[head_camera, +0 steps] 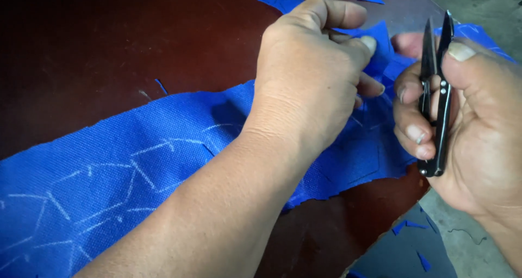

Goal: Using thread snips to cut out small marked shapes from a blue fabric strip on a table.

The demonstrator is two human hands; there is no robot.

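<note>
Woven blue fabric (136, 169) under left hand (307, 77); right hand (478, 126) grips slim black snips (437, 93).

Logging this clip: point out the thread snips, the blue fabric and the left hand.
thread snips (441, 101), head view, on the black handle arm.
blue fabric (136, 169), head view, on the chalk-marked stretch.
left hand (304, 77), head view, on its back.
</note>
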